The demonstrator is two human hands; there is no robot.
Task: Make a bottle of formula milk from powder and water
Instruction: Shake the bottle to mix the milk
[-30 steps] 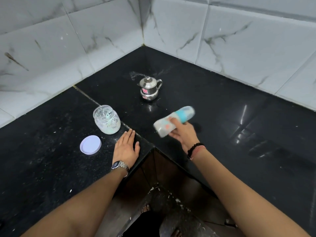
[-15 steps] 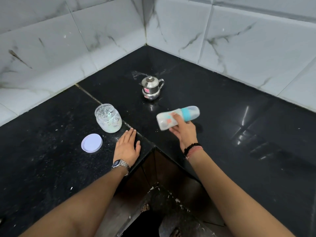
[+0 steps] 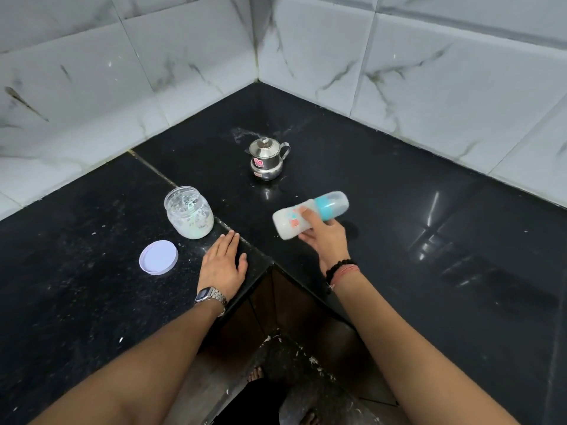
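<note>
While the right hand (image 3: pixel 325 237) grips the capped bottle (image 3: pixel 310 214) on its side above the counter (image 3: pixel 429 271), mixing looks nearly done: contents read milky white, teal collar and clear cap on, so powder and water seem already in. Likely left: finish shaking, set bottle down, close the jar. Left hand (image 3: pixel 222 265) lies flat, fingers straight, holding nothing, on the counter edge. 1 glass powder jar (image 3: pixel 188 211) stands open, round, white residue on its walls; its pale flat lid (image 3: pixel 158 257) lies just beside. 1 small steel pot (image 3: pixel 266 159), shiny, lidded, sits well behind. Counter is black polished stone, speckled with powder.
</note>
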